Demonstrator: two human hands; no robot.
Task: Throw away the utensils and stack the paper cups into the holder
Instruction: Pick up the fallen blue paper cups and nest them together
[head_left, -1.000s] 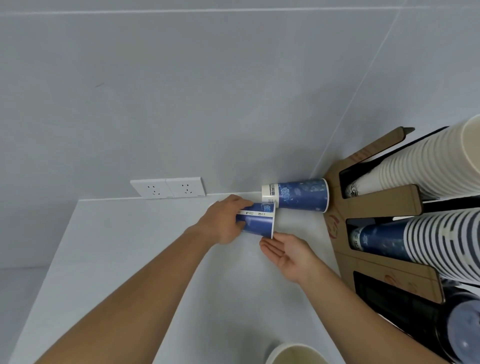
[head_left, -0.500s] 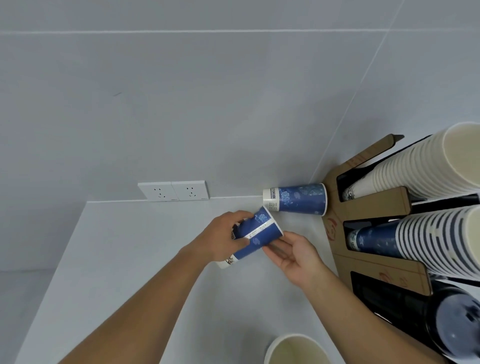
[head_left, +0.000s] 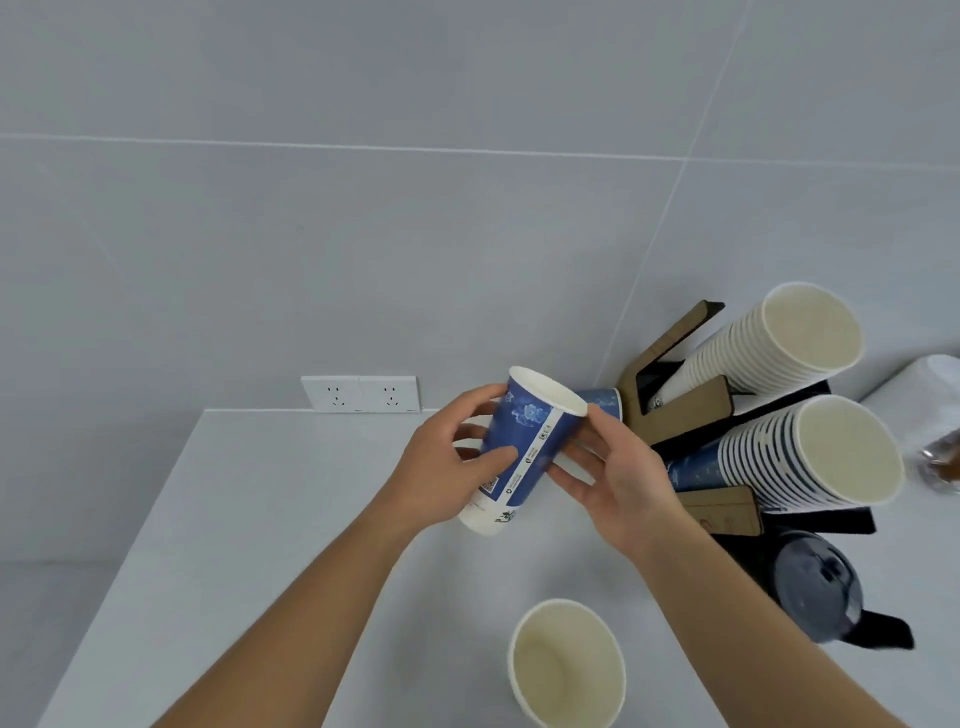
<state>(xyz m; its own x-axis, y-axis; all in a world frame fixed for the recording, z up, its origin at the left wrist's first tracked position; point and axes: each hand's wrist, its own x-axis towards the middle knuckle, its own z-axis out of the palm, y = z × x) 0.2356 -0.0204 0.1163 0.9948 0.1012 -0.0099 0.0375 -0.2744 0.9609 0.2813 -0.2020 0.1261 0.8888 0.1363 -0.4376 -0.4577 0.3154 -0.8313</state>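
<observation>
A blue paper cup (head_left: 524, 447) with a white seam strip is held above the table, tilted, its open mouth up and to the right. My left hand (head_left: 447, 467) grips its lower side. My right hand (head_left: 618, 478) holds its right side near the rim. Behind it a second blue cup (head_left: 605, 402) lies on its side next to the cardboard cup holder (head_left: 675, 415). The holder carries a stack of white cups (head_left: 769, 353) and a stack of blue striped cups (head_left: 800, 457). An upright white cup (head_left: 566, 665) stands near the table's front.
The white table (head_left: 249, 519) meets a grey tiled wall with a double socket (head_left: 361, 393). A stack of dark lids (head_left: 815, 587) sits in the holder's lowest slot. At the far right stand a white object (head_left: 930, 379) and a glass thing with brown liquid (head_left: 943, 460).
The blue cup was lifted off the table and turned mouth-up. My right hand came up from beside it and took hold of its side. The view shifted down and to the right.
</observation>
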